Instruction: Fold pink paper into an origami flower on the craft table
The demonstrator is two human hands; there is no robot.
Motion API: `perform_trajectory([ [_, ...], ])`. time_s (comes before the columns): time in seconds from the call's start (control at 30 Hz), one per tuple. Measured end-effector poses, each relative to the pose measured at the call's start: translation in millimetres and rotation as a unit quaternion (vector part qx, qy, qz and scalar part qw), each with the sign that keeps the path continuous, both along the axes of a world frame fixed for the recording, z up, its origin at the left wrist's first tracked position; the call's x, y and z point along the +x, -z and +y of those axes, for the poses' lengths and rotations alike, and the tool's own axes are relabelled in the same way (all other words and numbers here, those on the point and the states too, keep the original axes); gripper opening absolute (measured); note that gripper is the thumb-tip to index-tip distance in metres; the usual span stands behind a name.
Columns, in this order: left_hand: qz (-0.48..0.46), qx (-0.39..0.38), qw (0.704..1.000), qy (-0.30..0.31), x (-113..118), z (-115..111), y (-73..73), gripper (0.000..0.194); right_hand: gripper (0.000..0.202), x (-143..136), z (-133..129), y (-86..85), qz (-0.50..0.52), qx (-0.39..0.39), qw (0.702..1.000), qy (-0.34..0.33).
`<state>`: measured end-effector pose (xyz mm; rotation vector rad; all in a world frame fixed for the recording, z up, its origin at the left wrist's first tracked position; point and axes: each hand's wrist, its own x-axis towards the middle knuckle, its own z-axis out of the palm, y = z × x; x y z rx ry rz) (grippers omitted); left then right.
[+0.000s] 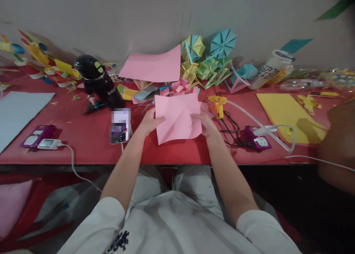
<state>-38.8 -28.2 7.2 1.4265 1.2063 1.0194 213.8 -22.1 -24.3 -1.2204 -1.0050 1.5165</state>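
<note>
Between my hands is a creased sheet of pink paper (177, 115), held up in front of me above the red table. My left hand (149, 122) grips its left edge, thumb on the near face and fingers behind. On the other edge, my right hand (205, 123) pinches the paper the same way, with its fingers mostly hidden. A yellow glue gun (218, 105) lies just right of the paper. Behind it sit folded pink paper pieces (181, 86) and a larger pink sheet (154, 65) leaning by the wall.
A phone (120, 126) and a black bottle (101, 83) stand left. Purple power sockets (257, 138) with cables lie right, near a yellow sheet (290, 117). Folded paper umbrellas (223, 43) and a white cup (273, 69) are at the back. Another person's arm (338, 146) shows at right.
</note>
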Motion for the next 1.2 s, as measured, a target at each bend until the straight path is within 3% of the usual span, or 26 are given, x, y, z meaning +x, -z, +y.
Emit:
perform_trajectory([
  [0.13, -0.037, -0.044, 0.998, -0.022, 0.2, 3.8, 11.5, 0.032, 0.035, 7.0, -6.5, -3.5, 0.001, -0.016, 1.000, 0.016],
  [0.33, -0.168, -0.103, 0.980, -0.010, -9.8, 0.2, 15.5, 0.035, 0.036, 13.9, -12.5, -3.5, 0.003, 0.012, 1.000, 0.025],
  [0.53, -0.207, -0.105, 0.966, 0.114, -21.7, -9.0, 0.4, 0.024, 0.016, 18.6, -9.6, -3.4, 0.026, 0.098, 0.994, 0.028],
  [0.63, -0.247, -0.133, 0.939, 0.200, -22.0, -10.2, -2.8, 0.043, 0.016, 20.8, -7.1, -0.2, 0.076, 0.143, 0.987, 0.016],
  [0.7, -0.272, -0.163, 0.926, 0.203, -18.1, -10.2, -0.6, 0.057, 0.022, 20.9, -5.4, 2.2, 0.110, 0.159, 0.981, 0.011],
  [0.83, -0.210, -0.250, 0.927, 0.183, -2.6, -13.0, 4.2, 0.034, 0.033, 15.4, -0.7, 4.3, 0.135, 0.172, 0.975, -0.042],
  [1.0, -0.162, -0.282, 0.924, 0.203, 19.1, -18.5, -3.4, 0.055, 0.039, -0.1, 4.2, -0.6, 0.117, 0.147, 0.977, -0.102],
  [1.13, -0.161, -0.273, 0.927, 0.198, 30.9, -18.3, -5.5, 0.054, 0.034, -9.8, 7.8, -7.2, 0.120, 0.114, 0.980, -0.107],
  [1.2, -0.170, -0.259, 0.933, 0.181, 33.5, -16.6, -2.0, 0.052, 0.042, -11.2, 10.3, -9.9, 0.088, 0.110, 0.986, -0.087],
])
